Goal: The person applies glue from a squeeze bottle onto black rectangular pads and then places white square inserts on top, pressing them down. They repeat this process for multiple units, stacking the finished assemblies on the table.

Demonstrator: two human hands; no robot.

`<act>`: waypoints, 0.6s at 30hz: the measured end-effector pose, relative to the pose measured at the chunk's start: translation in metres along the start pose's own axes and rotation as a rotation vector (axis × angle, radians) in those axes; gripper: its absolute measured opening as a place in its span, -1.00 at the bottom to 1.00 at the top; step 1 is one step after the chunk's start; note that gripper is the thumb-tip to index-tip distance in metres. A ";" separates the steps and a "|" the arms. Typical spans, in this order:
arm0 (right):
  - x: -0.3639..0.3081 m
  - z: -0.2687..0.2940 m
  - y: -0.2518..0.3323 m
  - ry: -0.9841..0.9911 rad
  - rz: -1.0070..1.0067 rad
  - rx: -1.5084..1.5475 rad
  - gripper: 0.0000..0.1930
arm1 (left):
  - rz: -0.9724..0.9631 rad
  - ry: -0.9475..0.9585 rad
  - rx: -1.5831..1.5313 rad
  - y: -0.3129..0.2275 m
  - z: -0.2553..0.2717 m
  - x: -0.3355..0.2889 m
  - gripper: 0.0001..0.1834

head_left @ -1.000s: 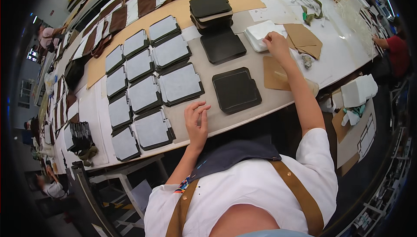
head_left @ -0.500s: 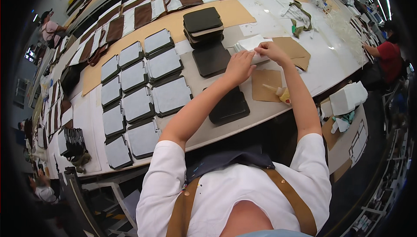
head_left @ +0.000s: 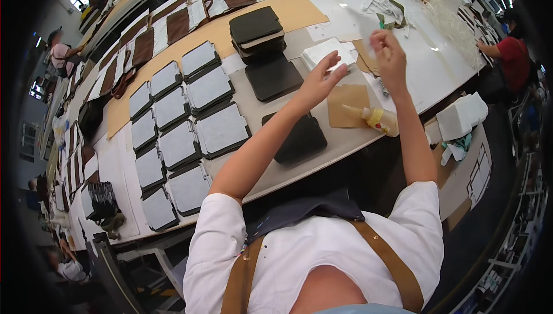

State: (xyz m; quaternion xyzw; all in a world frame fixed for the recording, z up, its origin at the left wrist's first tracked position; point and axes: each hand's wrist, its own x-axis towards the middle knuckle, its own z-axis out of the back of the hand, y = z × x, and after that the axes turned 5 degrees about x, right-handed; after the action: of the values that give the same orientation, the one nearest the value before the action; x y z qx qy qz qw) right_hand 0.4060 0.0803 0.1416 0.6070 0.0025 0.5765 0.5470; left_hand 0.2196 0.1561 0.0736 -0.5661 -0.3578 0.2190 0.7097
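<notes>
A stack of white sheets (head_left: 328, 51) lies on the table ahead of me. My left hand (head_left: 324, 78) is just in front of it, thumb and fingers apart, with nothing seen in it. To the right, my right hand (head_left: 390, 58) is raised with its fingers pinched together. A pale blur shows beside its fingertips, but what they hold, if anything, I cannot make out. Between my forearms a pale yellow squeeze bottle (head_left: 381, 121) with a pointed nozzle lies tilted by a tan board (head_left: 345, 107). Dark rounded panels (head_left: 271, 78) lie left of my left hand.
Rows of grey-topped dark panels (head_left: 208, 86) cover the left of the table. A taller pile of dark pieces (head_left: 257, 29) stands behind. Brown and white strips (head_left: 184, 23) line the far side. A person in red (head_left: 510, 63) works at the right; a white bundle (head_left: 462, 111) sits below the table edge.
My hands have come apart: the right has lifted away to the right from the white stack, while the left has opened beside it. The squeeze bottle shows more fully.
</notes>
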 end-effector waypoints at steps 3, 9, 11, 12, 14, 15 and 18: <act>-0.057 -0.028 0.048 0.288 0.245 -0.217 -0.89 | 0.303 0.048 -0.572 -0.041 0.003 -0.036 -0.47; -0.123 -0.051 0.087 0.344 0.305 -0.117 -0.78 | 0.434 -0.159 -0.655 -0.040 0.040 -0.105 -0.53; -0.127 -0.055 0.088 0.166 0.126 0.009 -0.77 | 0.450 -0.165 -0.625 -0.052 0.053 -0.123 -0.47; -0.130 -0.058 0.087 0.046 -0.013 0.074 -0.76 | 0.471 -0.157 -0.631 -0.056 0.059 -0.131 -0.45; -0.138 -0.066 0.077 -0.009 -0.284 0.250 -0.75 | 0.501 -0.165 -0.608 -0.055 0.062 -0.143 -0.39; -0.143 -0.069 0.069 0.041 -0.422 0.353 -0.75 | 0.496 -0.142 -0.494 -0.045 0.065 -0.147 -0.40; -0.159 -0.071 0.057 0.219 -0.698 0.549 -0.76 | 0.400 -0.135 -0.217 -0.024 0.069 -0.156 -0.42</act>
State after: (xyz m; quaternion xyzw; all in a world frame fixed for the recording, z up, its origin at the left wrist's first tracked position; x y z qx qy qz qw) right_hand 0.2671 0.0040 0.0503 0.6278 0.4177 0.3963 0.5238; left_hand 0.0644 0.0825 0.0628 -0.6826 -0.3066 0.3529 0.5618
